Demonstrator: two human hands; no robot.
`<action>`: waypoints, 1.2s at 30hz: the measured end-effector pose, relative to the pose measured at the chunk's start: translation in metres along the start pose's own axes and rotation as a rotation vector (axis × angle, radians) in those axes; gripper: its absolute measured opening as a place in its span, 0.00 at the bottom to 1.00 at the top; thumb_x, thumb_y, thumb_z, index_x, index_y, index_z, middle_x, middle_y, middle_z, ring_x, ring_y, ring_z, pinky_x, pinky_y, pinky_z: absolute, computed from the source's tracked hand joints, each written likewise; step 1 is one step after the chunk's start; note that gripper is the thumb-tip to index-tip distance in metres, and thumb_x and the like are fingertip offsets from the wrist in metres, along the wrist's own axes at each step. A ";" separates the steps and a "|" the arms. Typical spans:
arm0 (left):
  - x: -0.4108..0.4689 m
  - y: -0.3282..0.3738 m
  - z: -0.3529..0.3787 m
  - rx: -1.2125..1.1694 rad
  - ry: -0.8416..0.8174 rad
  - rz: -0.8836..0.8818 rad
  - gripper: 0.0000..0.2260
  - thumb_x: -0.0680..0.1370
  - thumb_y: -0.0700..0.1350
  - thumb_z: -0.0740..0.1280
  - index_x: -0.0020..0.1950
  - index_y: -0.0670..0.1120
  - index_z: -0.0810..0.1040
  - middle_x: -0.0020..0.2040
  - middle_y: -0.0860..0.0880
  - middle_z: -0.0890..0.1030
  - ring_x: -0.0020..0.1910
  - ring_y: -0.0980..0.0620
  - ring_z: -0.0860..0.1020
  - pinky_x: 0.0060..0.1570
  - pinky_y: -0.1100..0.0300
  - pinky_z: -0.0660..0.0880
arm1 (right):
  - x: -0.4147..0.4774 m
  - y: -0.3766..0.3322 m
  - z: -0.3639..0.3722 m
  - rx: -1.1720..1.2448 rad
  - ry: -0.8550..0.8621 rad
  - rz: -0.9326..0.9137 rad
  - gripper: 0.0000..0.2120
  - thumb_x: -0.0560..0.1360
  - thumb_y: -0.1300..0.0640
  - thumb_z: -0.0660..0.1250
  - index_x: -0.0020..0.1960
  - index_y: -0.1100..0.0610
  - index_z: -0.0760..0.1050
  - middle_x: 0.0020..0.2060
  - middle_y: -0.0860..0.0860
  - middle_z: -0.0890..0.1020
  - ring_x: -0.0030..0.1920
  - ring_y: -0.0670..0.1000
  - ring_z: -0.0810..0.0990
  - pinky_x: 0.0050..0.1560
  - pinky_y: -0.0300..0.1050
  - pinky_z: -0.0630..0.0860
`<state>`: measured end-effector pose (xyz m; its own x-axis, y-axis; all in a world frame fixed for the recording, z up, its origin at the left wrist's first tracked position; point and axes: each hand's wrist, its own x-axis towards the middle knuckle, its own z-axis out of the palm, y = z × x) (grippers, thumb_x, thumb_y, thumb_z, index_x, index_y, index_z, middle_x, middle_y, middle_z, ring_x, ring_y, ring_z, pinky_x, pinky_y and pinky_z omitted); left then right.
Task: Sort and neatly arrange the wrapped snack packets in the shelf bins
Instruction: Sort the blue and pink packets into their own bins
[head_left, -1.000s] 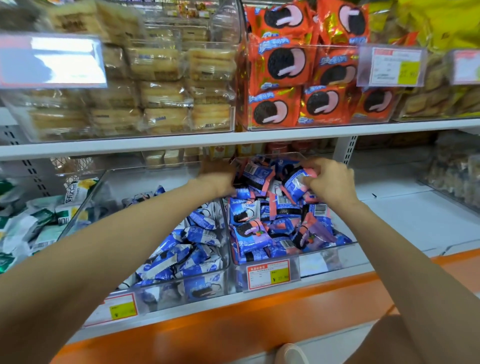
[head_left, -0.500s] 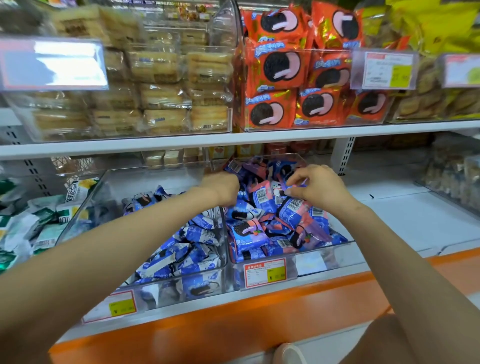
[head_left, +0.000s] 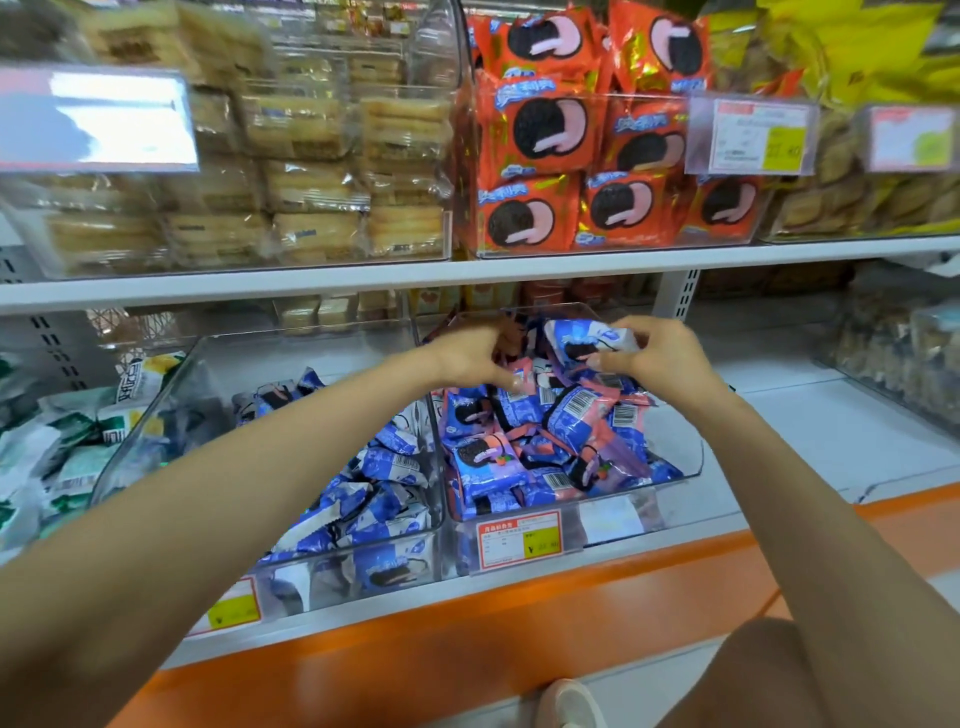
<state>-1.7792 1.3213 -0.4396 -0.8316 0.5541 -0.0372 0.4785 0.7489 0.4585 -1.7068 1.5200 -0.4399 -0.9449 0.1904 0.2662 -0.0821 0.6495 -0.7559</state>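
Snack packets (head_left: 540, 447) lie jumbled in the right bin (head_left: 615, 519), above which the right hand (head_left: 662, 358) pinches a stray blue-white packet (head_left: 589, 338), seemingly for sorting out, while the left hand (head_left: 470, 358) pinches a pink packet (head_left: 523, 378).

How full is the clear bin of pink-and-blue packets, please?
Partly full: packets heap at the left of the bin; bare floor shows at its right.

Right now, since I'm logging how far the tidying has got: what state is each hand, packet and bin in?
Left hand: pinches a pink packet in the pile.
Right hand: holds a blue-and-white packet above the pile.
Right bin: heaped with jumbled pink-and-blue packets.
Left bin: loose blue-and-white packets towards the front, rear floor bare.
Orange packets: stacked upright, facing forward.
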 end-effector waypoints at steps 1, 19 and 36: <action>0.003 -0.001 0.005 0.100 -0.056 -0.012 0.29 0.74 0.49 0.71 0.71 0.42 0.65 0.68 0.43 0.71 0.65 0.45 0.71 0.63 0.55 0.69 | 0.000 0.002 -0.003 -0.008 0.018 0.020 0.11 0.69 0.59 0.75 0.50 0.56 0.78 0.42 0.54 0.79 0.41 0.52 0.74 0.36 0.42 0.68; 0.050 0.002 0.015 0.540 0.167 0.240 0.16 0.79 0.44 0.60 0.66 0.49 0.73 0.68 0.47 0.71 0.68 0.44 0.63 0.66 0.52 0.61 | 0.005 0.011 0.000 -0.076 0.098 0.031 0.14 0.70 0.54 0.74 0.50 0.61 0.76 0.43 0.57 0.79 0.43 0.56 0.75 0.42 0.49 0.71; 0.047 0.002 0.018 0.389 0.369 0.231 0.08 0.78 0.43 0.62 0.54 0.43 0.77 0.59 0.44 0.76 0.59 0.42 0.72 0.55 0.53 0.69 | 0.011 0.012 0.004 -0.094 0.119 0.091 0.17 0.71 0.55 0.73 0.55 0.63 0.74 0.50 0.60 0.79 0.46 0.57 0.75 0.43 0.47 0.70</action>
<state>-1.8122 1.3551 -0.4565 -0.7031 0.6078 0.3691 0.6694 0.7408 0.0551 -1.7192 1.5269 -0.4480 -0.9025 0.3340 0.2720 0.0377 0.6903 -0.7225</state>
